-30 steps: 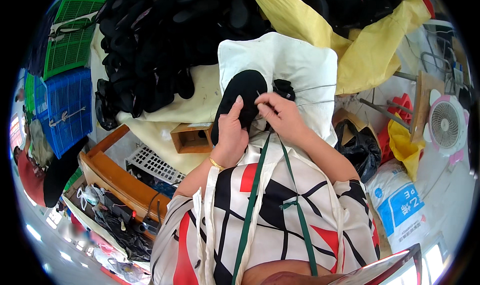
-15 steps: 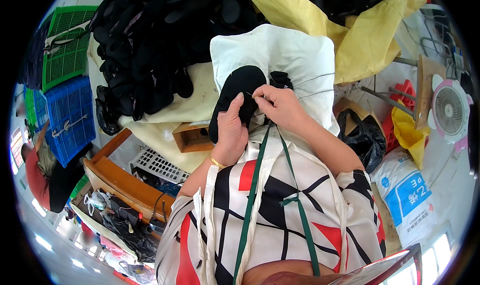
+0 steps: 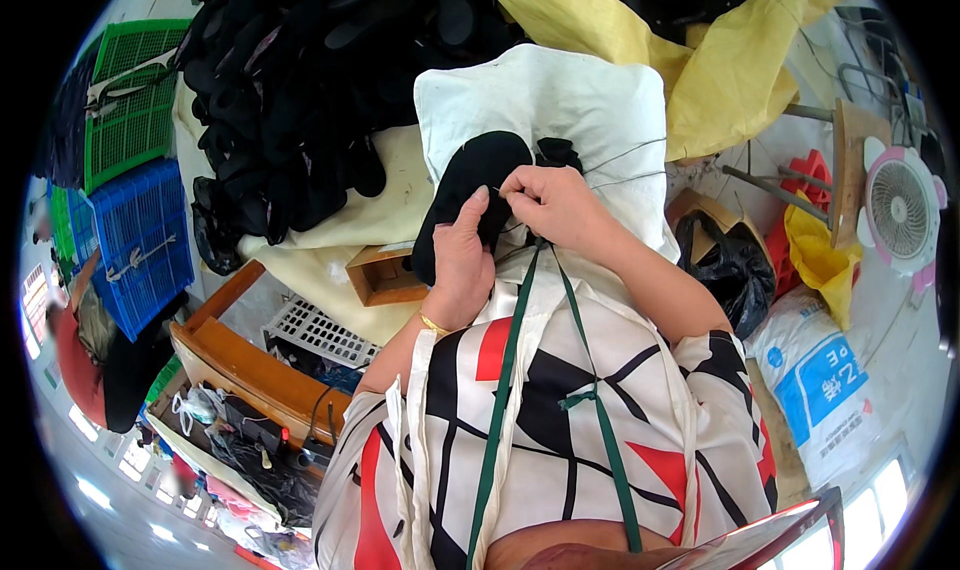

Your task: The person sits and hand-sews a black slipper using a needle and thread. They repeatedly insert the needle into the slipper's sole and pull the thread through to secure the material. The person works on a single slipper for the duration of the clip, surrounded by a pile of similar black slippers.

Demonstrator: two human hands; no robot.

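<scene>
While the left hand (image 3: 462, 258) grips a shoe (image 3: 484, 160), seemingly steadying it, the right hand (image 3: 550, 204) at two o'clock pinches something thin (image 3: 499, 191).

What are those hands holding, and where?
Left hand: the black shoe, by its lower part, thumb on top. Right hand: something thin; which part, I cannot tell.

pretty bright and even, windows (image 3: 888, 482) lower right totally blown out, black shoe pile (image 3: 330, 90) loses detail, fisheye bends stuff near the dark rim.
</scene>
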